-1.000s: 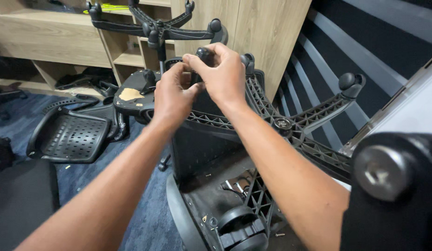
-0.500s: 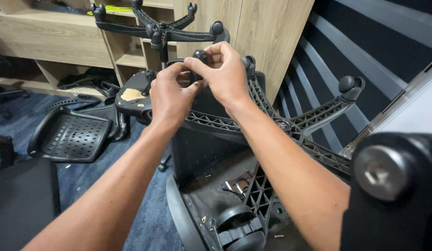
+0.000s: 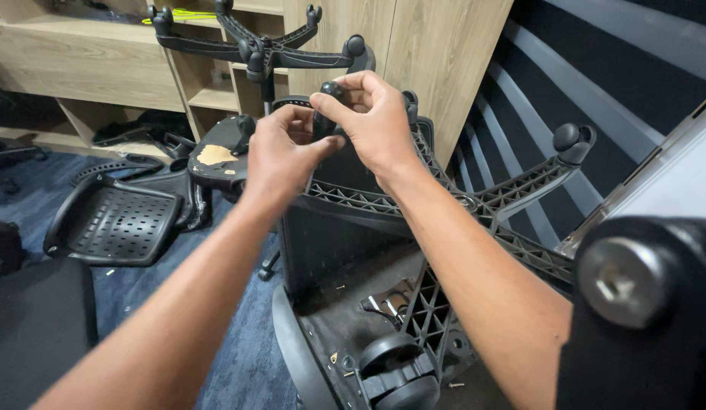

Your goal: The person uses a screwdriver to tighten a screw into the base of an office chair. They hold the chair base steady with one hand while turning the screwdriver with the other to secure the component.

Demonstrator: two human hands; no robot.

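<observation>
A: Looking down from head cam at an upturned office chair base (image 3: 520, 193), black, star-shaped w/ ribbed legs, lying on top of the chair's underside. What are the hands doing?

B: Both meet at the far tip of one leg. Right hand (image 3: 372, 125) pinches a small black caster (image 3: 331, 91) from above, thumb & fingers closed round it. Left hand (image 3: 281, 152) is curled against the same leg end from below, likely to steady it.

A: Anything else nearby?

B: A second caster (image 3: 569, 138) sits on the right leg tip; a third one (image 3: 391, 364) near bottom centre. Far left on blue carpet: a perforated black seat shell (image 3: 110, 220). Another star base (image 3: 262, 45) stands before a wooden shelf unit (image 3: 79, 53).
</observation>
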